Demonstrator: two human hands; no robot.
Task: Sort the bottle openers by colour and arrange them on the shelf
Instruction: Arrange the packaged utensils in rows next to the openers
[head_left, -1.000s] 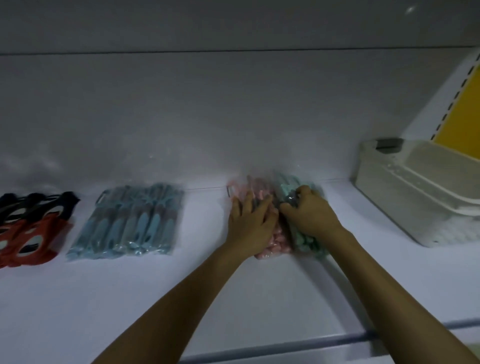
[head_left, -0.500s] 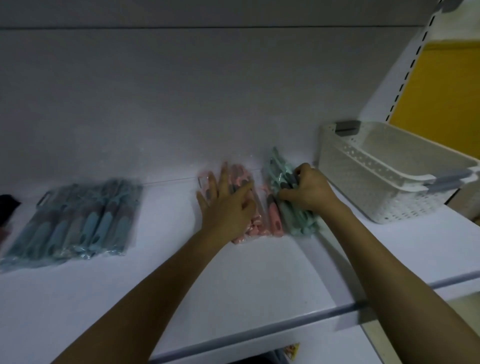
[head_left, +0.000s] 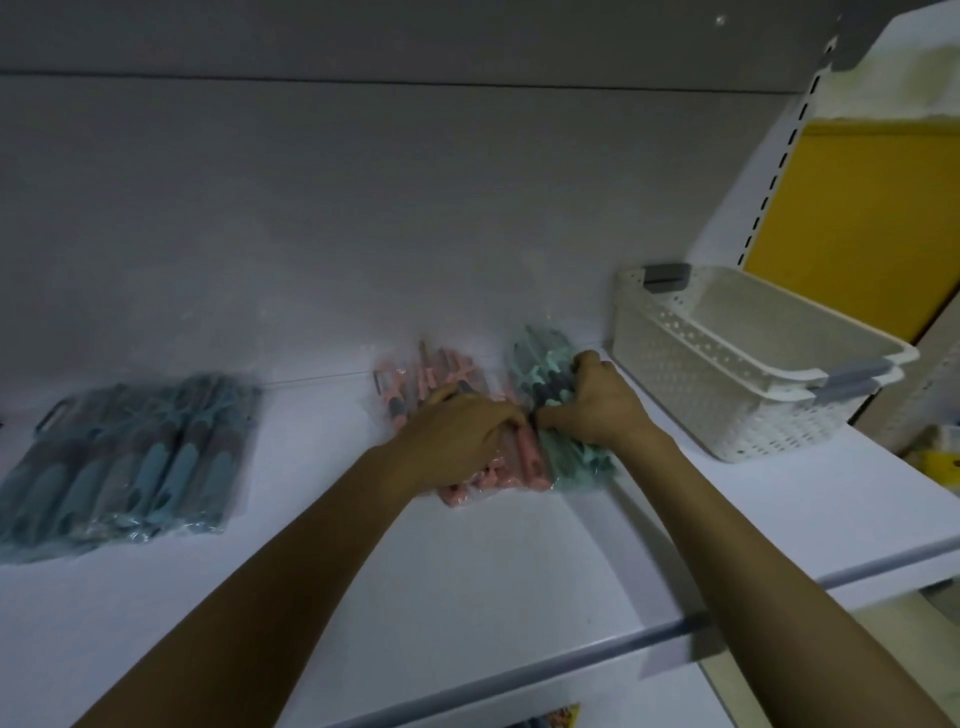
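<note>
Blue stack (head_left: 130, 462): far L on the shelf (head_left: 467, 571), bagged and fanned out, well apart from both hands. Low risk, though slick bags could slide if the shelf gets bumped.
Pink stack (head_left: 441, 371): mid-shelf, back end near the rear wall, R edge touching the mint stack.
Left hand (head_left: 467, 434): down on the pink stack, fingers curled over it and gripping the bags, not flat.
Seam btw pink & mint: the trouble spot. One pink opener lies right on the border, and a tug on either side could drag it across, mixing the colours.
Right hand (head_left: 597, 405): curled tight, pinching the mint bags near the middle.
Mint stack (head_left: 582, 462): just R of pink, heaped loosely. Thin plastic under a pinch could slip, so the heap may topple or fan out.
Baskets (head_left: 727, 364): two white ones, nested, near the mint stack. Pushing mint rightward leaves little room, so it could jam vs. the wall of the baskets.
</note>
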